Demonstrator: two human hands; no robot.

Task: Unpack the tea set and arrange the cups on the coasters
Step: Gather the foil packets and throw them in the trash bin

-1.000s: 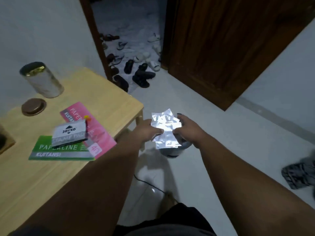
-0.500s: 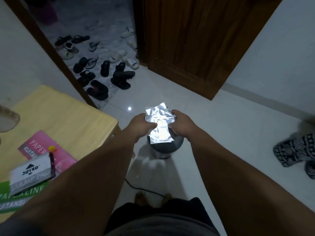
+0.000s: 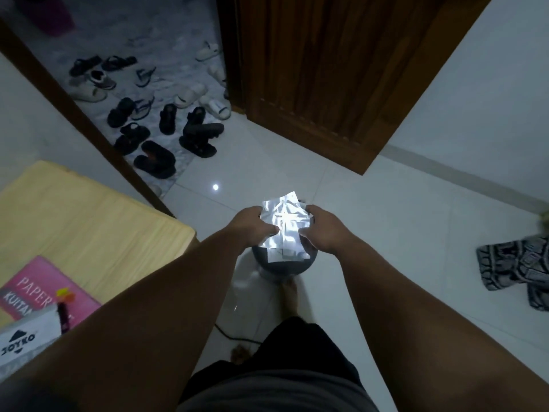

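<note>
Left hand (image 3: 252, 226) and right hand (image 3: 323, 230) both pinch one crumpled, glare-white wrapping paper (image 3: 283, 224) over one dark round container (image 3: 282, 266).

Home entryway: doorway sandals (image 3: 154, 126), tiled floor (image 3: 416, 233)

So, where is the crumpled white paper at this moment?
In the head view's centre, the left hand and right hand hold the paper above a dark bin, right of the wooden table.

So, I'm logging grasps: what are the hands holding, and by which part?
A crumpled white sheet: the left hand grips its left edge, the right hand its right edge, over a dark container.
</note>
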